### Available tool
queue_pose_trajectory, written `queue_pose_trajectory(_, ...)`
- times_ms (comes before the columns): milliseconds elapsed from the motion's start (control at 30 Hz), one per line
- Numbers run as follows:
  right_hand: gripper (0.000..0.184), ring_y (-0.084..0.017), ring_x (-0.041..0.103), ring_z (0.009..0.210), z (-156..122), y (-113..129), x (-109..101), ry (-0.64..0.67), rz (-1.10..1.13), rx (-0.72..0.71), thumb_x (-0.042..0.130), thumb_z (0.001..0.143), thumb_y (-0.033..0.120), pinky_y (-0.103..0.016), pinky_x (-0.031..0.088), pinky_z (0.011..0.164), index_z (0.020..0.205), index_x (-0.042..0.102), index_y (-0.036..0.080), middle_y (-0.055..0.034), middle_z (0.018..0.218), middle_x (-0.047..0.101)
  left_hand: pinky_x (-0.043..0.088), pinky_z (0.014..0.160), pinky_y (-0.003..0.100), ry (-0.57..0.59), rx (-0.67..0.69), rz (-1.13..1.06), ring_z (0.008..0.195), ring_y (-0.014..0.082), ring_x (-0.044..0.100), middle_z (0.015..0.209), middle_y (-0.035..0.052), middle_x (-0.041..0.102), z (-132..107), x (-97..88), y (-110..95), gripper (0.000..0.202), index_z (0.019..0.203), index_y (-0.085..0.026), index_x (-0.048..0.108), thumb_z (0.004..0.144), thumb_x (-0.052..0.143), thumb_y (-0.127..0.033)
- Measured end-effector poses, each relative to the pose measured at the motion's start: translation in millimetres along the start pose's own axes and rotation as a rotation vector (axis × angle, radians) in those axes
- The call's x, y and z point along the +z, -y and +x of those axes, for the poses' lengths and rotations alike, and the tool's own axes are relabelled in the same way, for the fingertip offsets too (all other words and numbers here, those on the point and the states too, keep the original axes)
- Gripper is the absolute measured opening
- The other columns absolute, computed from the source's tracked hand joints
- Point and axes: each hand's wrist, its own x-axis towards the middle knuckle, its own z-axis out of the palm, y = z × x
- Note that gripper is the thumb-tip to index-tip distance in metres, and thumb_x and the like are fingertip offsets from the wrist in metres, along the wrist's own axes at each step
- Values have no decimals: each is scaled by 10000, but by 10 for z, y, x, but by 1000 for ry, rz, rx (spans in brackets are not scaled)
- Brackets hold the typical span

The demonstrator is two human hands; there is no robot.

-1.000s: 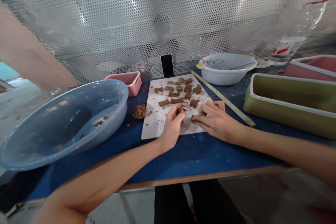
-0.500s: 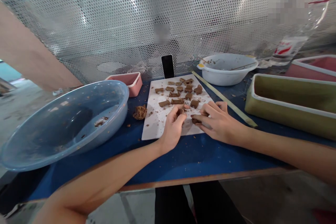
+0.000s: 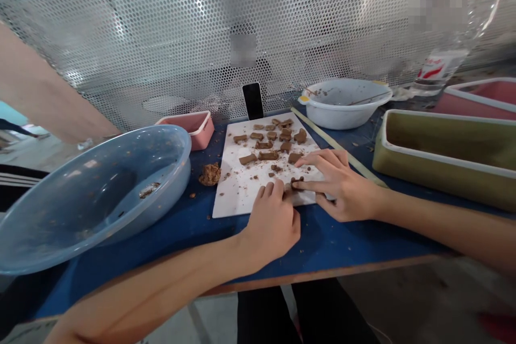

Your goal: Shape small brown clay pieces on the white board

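Observation:
A white board (image 3: 242, 193) lies on the blue table (image 3: 169, 231) with several small brown clay pieces (image 3: 266, 145) on its far half. My left hand (image 3: 272, 223) rests at the board's near edge, fingers curled, fingertips touching the board. My right hand (image 3: 338, 185) lies on the board's right side, fingers pressed on a small brown clay piece (image 3: 297, 180) between the two hands. A lump of brown clay (image 3: 209, 173) sits just left of the board.
A large blue basin (image 3: 88, 193) stands at the left, a pink tray (image 3: 193, 126) behind it. A phone (image 3: 253, 101) leans on the perforated metal screen. A white bowl (image 3: 342, 102), a wooden stick (image 3: 338, 145) and a green trough (image 3: 443, 150) lie to the right.
My left hand has drawn back from the middle of the board to its near edge. My right hand has stayed over the clay piece. The view has shifted slightly.

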Motion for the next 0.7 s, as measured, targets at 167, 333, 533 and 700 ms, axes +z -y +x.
queue_pose_trajectory(167,449,-421,598,1405,-15,-4,37,27,4,-2,634,976,102,-609,445,1049,1324,858,277,-178,1547,658,616,982,557,-26,26,-35,1057,362,670,1118,169,659,6,12,26,334,1260,-101,783,1013,563,-149)
queue_pose_trajectory(333,408,-422,611,1386,-7,-12,41,40,7,-11,609,994,89,-590,443,1020,1264,871,249,-195,1515,664,614,984,539,-32,53,-21,1057,360,676,1079,162,647,11,45,42,293,1170,-102,801,1026,552,-159)
queue_pose_trajectory(533,435,-405,627,1326,-17,-26,39,7,30,13,633,966,98,-559,429,1007,1318,840,248,-182,1479,666,615,976,531,-33,63,-15,1067,354,671,1108,166,650,15,48,52,270,1140,-105,800,1028,559,-155)
queue_pose_trajectory(700,345,-368,625,1257,-26,-46,16,-53,80,3,607,964,99,-525,395,968,1129,861,264,-147,1414,663,612,980,532,-46,68,-18,1089,361,663,1082,156,630,9,63,55,232,1055,-122,791,1033,566,-169)
